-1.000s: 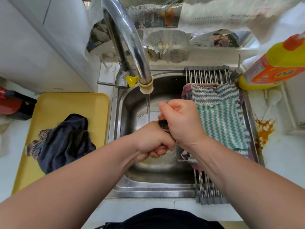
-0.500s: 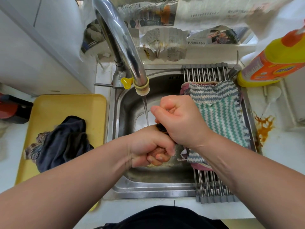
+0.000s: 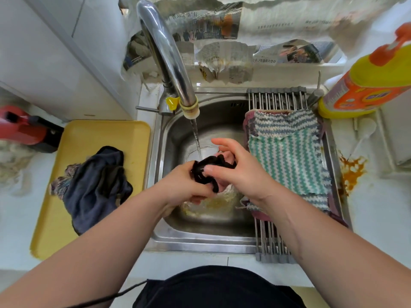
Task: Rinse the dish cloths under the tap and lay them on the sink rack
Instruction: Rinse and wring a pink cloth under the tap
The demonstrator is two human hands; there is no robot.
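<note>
The right hand had loosened, thumb still pinching the cloth; the left hand gripped it between them, under the tap.

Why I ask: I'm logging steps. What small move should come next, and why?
Probably open out the dark cloth under the water stream: the left hand and right hand grip it wadded tight, so water likely reaches only its outer folds.
</note>
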